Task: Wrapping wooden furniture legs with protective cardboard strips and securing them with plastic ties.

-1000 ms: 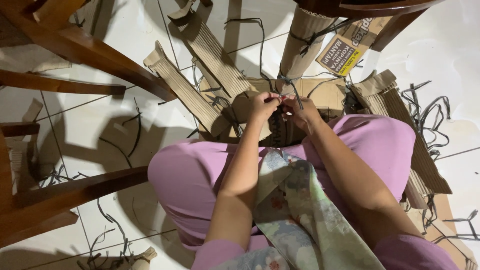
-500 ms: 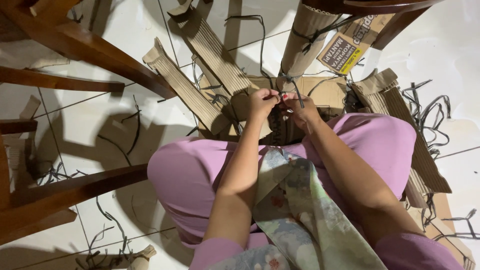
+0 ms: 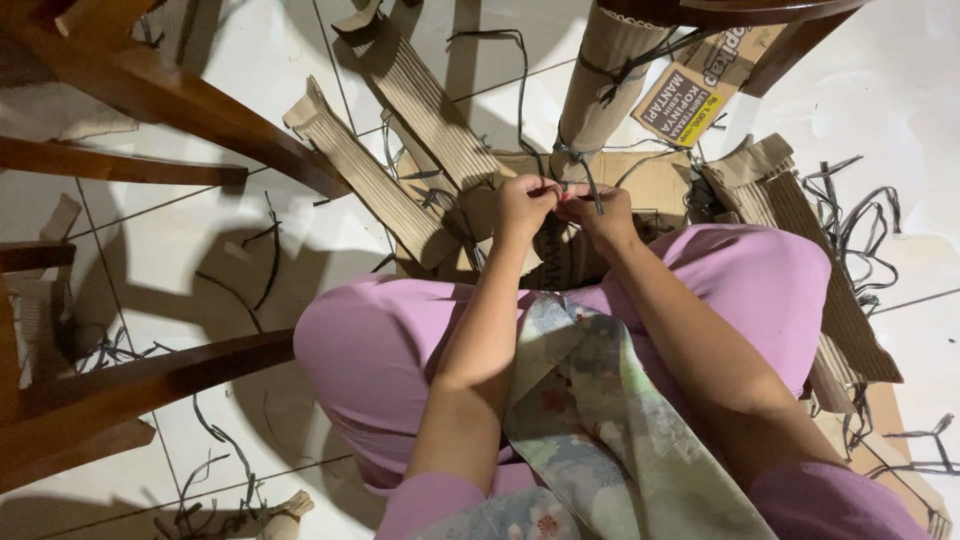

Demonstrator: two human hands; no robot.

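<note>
Two hands, left (image 3: 522, 203) and right (image 3: 598, 212), pinch one dark strap (image 3: 590, 180) above three corrugated cardboard strips (image 3: 360, 170).

Trousers (image 3: 400, 340): plain pink-lilac. Cloth (image 3: 600, 410) draped between the knees: pale grey-green, printed with faded flowers in pink and blue. Cardboard strips (image 3: 370, 170): brown, ribbed with fine corrugation lines. Flat box panel (image 3: 700, 85): tan, marked with a yellow label and dark lettering. Strings (image 3: 860, 220): dark grey-black. Floor tiles (image 3: 200, 250): white. Chair legs (image 3: 170, 100): reddish-brown wood.
</note>
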